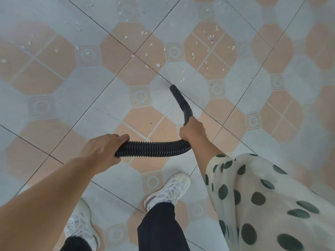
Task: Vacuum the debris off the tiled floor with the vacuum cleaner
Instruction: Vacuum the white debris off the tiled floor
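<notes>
A black ribbed vacuum hose (154, 149) runs across the middle of the head view. My left hand (104, 148) grips its left end. My right hand (193, 130) is closed around the base of the smooth black nozzle (181, 101), which slants up and left with its tip close to the tiled floor (101, 98). Several small white bits of debris (182, 80) lie just beyond the nozzle tip, and more are scattered across the far tiles. The vacuum cleaner's body is out of sight.
My two white sneakers (167, 191) and dark trouser legs stand on the tiles below the hose. A loose cream sleeve with dark dots (257, 200) hangs at the lower right. Peach and pale grey tiles stretch on all sides.
</notes>
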`<state>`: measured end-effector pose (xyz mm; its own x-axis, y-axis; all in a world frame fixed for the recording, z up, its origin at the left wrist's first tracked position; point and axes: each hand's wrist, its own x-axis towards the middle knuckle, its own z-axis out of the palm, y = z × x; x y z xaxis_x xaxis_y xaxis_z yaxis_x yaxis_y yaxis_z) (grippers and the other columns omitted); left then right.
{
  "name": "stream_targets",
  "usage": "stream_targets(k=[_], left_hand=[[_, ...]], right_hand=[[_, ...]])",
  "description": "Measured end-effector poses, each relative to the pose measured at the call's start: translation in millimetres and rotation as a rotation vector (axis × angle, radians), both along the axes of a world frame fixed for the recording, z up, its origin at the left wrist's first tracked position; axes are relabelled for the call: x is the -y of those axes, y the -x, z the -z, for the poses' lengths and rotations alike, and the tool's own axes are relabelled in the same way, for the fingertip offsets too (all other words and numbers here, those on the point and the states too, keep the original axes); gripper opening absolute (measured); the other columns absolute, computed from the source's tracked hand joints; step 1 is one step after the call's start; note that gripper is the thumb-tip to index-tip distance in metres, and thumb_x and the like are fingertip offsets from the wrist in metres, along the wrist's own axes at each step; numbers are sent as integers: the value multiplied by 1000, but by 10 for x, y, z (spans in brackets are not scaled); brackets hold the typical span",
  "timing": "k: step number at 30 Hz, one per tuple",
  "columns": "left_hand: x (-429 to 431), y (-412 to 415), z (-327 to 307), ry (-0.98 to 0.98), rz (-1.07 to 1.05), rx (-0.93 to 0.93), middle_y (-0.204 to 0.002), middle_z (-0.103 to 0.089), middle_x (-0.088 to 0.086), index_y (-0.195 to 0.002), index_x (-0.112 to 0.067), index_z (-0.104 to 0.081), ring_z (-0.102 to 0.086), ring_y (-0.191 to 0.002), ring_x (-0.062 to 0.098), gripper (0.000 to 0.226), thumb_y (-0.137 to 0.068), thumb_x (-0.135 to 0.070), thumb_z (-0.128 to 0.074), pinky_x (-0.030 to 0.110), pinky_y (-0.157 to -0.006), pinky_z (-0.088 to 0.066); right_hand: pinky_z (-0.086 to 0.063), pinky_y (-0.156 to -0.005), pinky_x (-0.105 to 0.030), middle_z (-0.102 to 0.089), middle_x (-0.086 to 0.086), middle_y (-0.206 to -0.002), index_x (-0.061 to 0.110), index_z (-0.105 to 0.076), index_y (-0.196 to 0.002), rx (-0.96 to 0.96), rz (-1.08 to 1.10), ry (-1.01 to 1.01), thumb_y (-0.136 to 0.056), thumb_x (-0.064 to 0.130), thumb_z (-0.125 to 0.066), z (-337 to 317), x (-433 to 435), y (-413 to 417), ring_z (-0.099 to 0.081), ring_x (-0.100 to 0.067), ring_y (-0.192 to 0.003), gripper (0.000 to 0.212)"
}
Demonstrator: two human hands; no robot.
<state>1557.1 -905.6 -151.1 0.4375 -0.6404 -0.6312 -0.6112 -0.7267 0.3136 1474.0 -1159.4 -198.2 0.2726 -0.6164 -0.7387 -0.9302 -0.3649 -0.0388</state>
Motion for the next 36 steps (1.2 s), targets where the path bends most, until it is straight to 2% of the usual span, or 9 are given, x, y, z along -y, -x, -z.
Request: stream_targets(k=[4,9,12,15,21,24,27,32,36], left_hand=[[330,-34,-17,28,-26,-6,-85,-53,-9,-100,-30,-41,-49,-71,13,28,-82,-16,-57,21,-50,-27],[950,-242,-65,79,-17,26,-85,-50,-7,-97,-30,-38,-50,-75,17,30,-82,-14,-58,25,-54,-29],[1301,-358,-95,123,14,39,-83,-48,-8,-99,-30,-41,-49,-76,17,30,-82,-13,-58,23,-52,-27],[1495,-373,-122,141,47,28,-83,-48,-9,-102,-28,-43,-50,-78,16,30,-81,-12,-58,25,-56,-31],[1571,-342,-152,143,84,-12,-82,-47,-11,-93,-32,-38,-49,-78,14,30,-80,-12,-56,26,-62,-36],[1542,-371,-97,130,136,-28,-84,-48,-11,-92,-30,-40,-52,-81,15,27,-78,-15,-57,26,-60,-33],[1458,-428,-50,92,167,-49,-86,-51,-10,-92,-29,-45,-55,-83,17,22,-76,-19,-56,29,-63,-40],[1298,-526,-36,84,184,-98,-86,-51,-10,-86,-34,-37,-54,-83,17,25,-75,-21,-55,29,-64,-40],[1141,-666,0,81,183,-90,-85,-50,-11,-88,-34,-40,-55,-83,16,24,-75,-21,-55,27,-63,-37]], right_hand=[[-32,-46,-27,-55,-9,-109,11,-43,-135,-16,-28,-7,-89,9,-55,-32,355,-35,-46,-16,-65,48],[-30,-47,-26,-50,-5,-97,7,-47,-131,-53,-97,-23,-92,12,-54,-75,904,-134,-48,-21,-76,41],[-31,-47,-27,-53,-4,-90,6,-50,-127,-67,-117,-28,-90,13,-54,-92,1252,-220,-49,-17,-65,38],[-32,-48,-27,-51,-2,-82,8,-52,-125,-82,-152,-29,-88,16,-56,-136,1449,-264,-49,-15,-63,38],[-34,-50,-27,-54,-4,-93,7,-51,-125,-88,-202,-48,-88,15,-54,-117,1551,-194,-51,-17,-68,38],[-39,-61,-29,-54,-5,-107,11,-46,-133,-68,-245,-88,-90,19,-55,-78,1536,-203,-53,-23,-87,45],[-41,-70,-32,-55,-9,-118,13,-45,-134,-50,-296,-117,-91,20,-53,-42,1480,-263,-52,-26,-96,44],[-41,-71,-33,-56,-11,-115,13,-47,-127,-22,-330,-123,-89,17,-54,-18,1345,-447,-55,-30,-99,39],[-42,-72,-34,-56,-11,-117,13,-47,-128,0,-381,-128,-89,16,-54,7,1177,-665,-55,-29,-99,40]])
